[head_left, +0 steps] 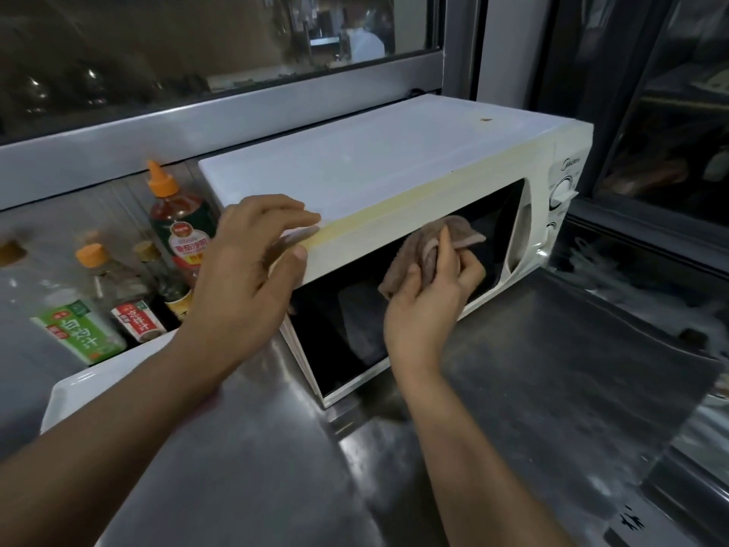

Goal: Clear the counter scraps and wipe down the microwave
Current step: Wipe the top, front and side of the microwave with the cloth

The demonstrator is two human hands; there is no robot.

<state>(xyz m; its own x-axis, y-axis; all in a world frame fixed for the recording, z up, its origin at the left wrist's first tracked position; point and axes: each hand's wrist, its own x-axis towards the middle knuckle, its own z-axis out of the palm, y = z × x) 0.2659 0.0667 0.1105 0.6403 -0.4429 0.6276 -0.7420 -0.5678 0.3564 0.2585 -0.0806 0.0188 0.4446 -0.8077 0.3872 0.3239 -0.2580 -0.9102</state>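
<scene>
A white microwave (374,163) stands on the steel counter (532,369) below a window. Its dark glass door (347,333) faces me. My right hand (430,302) grips a crumpled brown cloth (434,242) and holds it against the upper middle of the door glass. My left hand (252,258) rests on the microwave's top front edge at its left end, fingers straight over the top and thumb on the front face. A small brown speck (485,120) lies on the top near the back right.
Several sauce bottles (177,215) with orange caps stand left of the microwave in a white tray (79,388). The control knobs (562,191) are on the microwave's right side. A grey window ledge (157,132) runs behind. Bare steel counter lies in front and to the right.
</scene>
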